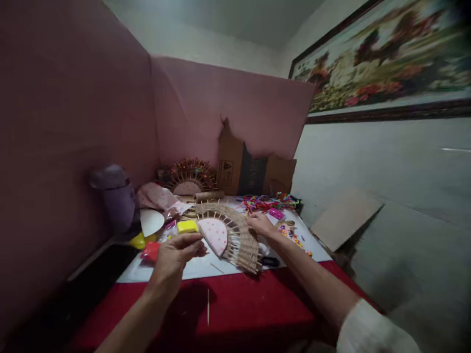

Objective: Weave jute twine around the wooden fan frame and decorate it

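Note:
A half-round woven fan of twine and thin sticks lies tilted on the white board, with a pink dotted half-circle at its centre. My right hand is closed on the fan's upper right edge, its fingertips partly hidden. Left of the fan, my left hand is raised with the fingers pinched together; whatever may be between them is too small or hidden to name. Just behind that hand sits a yellow block.
A second stick fan with coloured beads leans at the back. Nearby are a cardboard piece, pipe cleaners, a pink packet, a red packet and a purple container. One thin stick lies on the red cloth.

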Action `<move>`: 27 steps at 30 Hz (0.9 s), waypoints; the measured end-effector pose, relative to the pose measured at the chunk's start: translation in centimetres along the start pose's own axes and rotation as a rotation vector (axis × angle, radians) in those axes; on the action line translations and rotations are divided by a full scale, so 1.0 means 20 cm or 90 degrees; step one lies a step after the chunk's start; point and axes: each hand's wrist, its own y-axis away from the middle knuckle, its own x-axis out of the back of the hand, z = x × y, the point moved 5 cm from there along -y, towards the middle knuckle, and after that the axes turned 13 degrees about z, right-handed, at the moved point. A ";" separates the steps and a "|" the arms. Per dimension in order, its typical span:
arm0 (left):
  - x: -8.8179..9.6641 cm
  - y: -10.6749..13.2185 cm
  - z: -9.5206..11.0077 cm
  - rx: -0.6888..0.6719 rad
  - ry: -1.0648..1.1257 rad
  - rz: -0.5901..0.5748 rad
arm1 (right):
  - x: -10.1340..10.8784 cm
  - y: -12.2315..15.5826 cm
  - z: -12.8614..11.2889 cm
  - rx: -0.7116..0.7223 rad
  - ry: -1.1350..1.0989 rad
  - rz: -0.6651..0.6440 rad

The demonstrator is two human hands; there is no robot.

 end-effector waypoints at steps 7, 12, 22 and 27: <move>-0.26 -0.09 0.08 -0.190 -0.158 -0.102 | 0.08 0.08 -0.21 0.037 -0.159 -0.069; -0.39 -0.15 0.05 -0.280 -0.207 -0.110 | -0.05 0.24 -0.23 -0.224 -0.565 -0.312; -0.37 -0.04 0.03 -0.687 -0.529 -0.069 | -0.13 0.32 -0.20 -0.149 -0.538 -0.375; -0.38 -0.02 -0.02 -0.736 -0.659 -0.153 | -0.13 0.29 -0.16 -0.083 -0.435 -0.337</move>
